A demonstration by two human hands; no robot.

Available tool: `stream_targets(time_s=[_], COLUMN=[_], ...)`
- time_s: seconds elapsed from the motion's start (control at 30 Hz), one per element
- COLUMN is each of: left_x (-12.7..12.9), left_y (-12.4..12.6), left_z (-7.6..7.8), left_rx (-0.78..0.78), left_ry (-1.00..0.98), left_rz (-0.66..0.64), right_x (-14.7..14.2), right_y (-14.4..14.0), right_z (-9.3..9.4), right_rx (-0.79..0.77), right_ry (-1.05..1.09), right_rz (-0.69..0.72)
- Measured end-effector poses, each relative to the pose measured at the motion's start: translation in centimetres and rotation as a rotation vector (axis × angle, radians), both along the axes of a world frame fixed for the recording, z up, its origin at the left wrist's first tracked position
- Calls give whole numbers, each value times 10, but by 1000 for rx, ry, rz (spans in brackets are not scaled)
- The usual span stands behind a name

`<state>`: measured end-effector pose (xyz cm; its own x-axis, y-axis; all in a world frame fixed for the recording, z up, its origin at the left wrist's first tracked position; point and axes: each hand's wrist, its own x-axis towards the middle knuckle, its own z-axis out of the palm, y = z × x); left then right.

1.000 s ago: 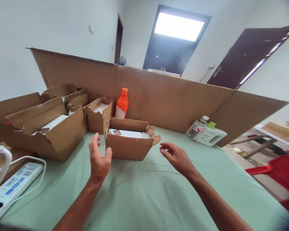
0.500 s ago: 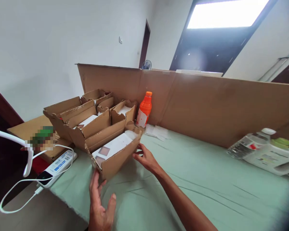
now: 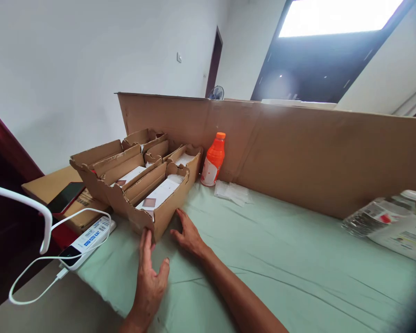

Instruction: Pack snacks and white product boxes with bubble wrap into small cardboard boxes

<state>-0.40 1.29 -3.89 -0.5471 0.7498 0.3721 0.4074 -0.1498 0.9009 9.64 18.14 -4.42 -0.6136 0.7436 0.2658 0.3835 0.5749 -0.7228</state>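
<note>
head view, looking forward and down, close over table

Nearest open box — brown corrugated cardboard, matt, edges torn and ragged; left hand and right hand bare against it. Inside, white card, smooth, slight sheen. Boxes behind: same rough matt cardboard. Tall screen — creased cardboard, dull, fold lines visible. Table cover: pale green cloth, matt, soft wrinkles. Orange bottle: glossy plastic, paper-like label. Clear bottle, lying down: transparent crinkled plastic, shiny. Power strip and its cable: smooth white plastic, faint gloss. Phone: dark glossy screen.
</note>
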Motion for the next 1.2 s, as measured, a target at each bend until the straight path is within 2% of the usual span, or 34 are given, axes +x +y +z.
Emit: stream_targets(time_s=[0.13, 0.23, 0.33, 0.43, 0.57, 0.7, 0.83, 0.93, 1.03, 1.13, 1.2], left_x=[2, -7, -19, -24, -19, -15, -23, -32, -35, -26, -16], left_y=[2, -1, -12, -23, -29, -31, -28, -10, 17, 32, 27], left_z=[-14, -25, -32, -37, -40, -33, -16, -2, 9, 9, 2], left_rx=[-66, -144, -233, -219, -162, -159, -183, -182, -175, -176, -182], left_ry=[5, 61, 190, 414, 605, 556, 435, 404, 392, 409, 436], left_rz=[-30, -49, -152, -256, -243, -214, -99, -10, 24, 13, -22], right_x=[-14, -6, 24, 64, 99, 104, 98, 97, 98, 101, 102], right_y=[2, -16, -52, -91, -128, -139, -140, -141, -143, -144, -144], right_z=[14, 18, 21, 26, 31, 33, 36, 37, 36, 32, 29], right_rx=[-24, -10, 65, 157, 151, 182, 221, 239, 250, 267, 274], right_ry=[-62, -87, -193, -367, -537, -587, -610, -607, -590, -556, -531], right_rz=[-24, -8, 22, 67, 67, 12, 1, 1, -15, -29, -34])
